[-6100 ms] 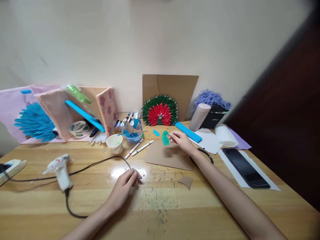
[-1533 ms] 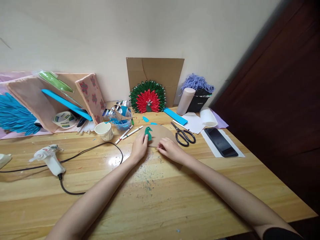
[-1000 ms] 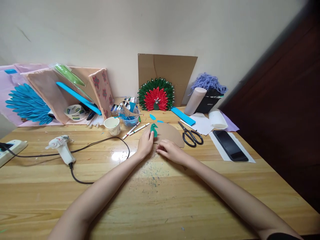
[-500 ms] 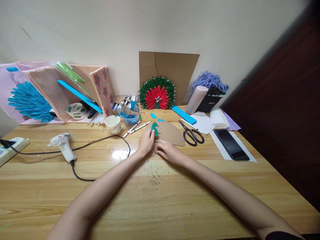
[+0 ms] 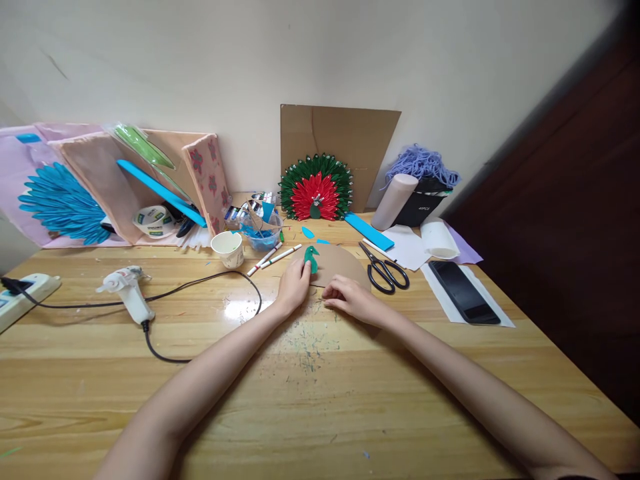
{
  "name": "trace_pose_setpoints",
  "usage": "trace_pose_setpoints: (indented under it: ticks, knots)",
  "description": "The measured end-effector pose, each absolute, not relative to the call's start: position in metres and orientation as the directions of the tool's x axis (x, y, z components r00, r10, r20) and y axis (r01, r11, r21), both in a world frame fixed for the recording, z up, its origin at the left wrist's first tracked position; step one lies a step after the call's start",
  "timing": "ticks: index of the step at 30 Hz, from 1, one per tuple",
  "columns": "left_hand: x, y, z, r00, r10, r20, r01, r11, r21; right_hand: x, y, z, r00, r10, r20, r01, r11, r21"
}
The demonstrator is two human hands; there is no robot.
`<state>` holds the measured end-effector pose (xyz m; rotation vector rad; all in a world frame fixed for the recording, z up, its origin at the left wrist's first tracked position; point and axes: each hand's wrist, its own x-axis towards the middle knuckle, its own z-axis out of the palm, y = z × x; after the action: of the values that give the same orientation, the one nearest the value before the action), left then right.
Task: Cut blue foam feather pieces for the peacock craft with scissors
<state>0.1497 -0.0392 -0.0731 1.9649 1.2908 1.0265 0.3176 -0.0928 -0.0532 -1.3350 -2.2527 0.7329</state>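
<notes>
Forearms (image 5: 220, 360) slant inward, left hand (image 5: 294, 285) holding green bird (image 5: 311, 257), right hand (image 5: 347, 297) curled.

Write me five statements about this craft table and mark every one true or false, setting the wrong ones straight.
1. The left hand holds a green bird-shaped piece. True.
2. The right hand grips the scissors. False: the scissors lie on the table, outside its grasp.
3. The phone rests on a white sheet. True.
4. The paper cup is tipped on its side. False: it stands upright.
5. The red-and-green fan stands in front of an upright cardboard panel. True.
</notes>
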Motion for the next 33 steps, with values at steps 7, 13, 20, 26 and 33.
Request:
trace_pose_setpoints:
  ticks: [7,13,20,26,33]
  knots:
    - [0.150,-0.039,-0.073,0.239,0.926,0.290,0.500,-0.374,0.781,0.303,-0.095,-0.063,-0.457,0.875,0.161,0.743,0.475,-0.471]
    - [0.149,-0.039,-0.074,0.243,0.922,0.300,0.507,-0.384,0.772,0.298,-0.092,-0.062,-0.457,0.870,0.186,0.751,0.489,-0.444]
    - [0.149,-0.039,-0.075,0.236,0.924,0.301,0.524,-0.382,0.761,0.300,-0.085,-0.063,-0.472,0.852,0.227,0.691,0.517,-0.504]
    - [0.149,-0.039,-0.075,0.238,0.926,0.295,0.530,-0.378,0.759,0.302,-0.083,-0.063,-0.500,0.843,0.198,0.656,0.518,-0.549]
    - [0.149,-0.039,-0.075,0.245,0.922,0.301,0.518,-0.387,0.763,0.301,-0.081,-0.059,-0.526,0.830,0.183,0.661,0.535,-0.527]
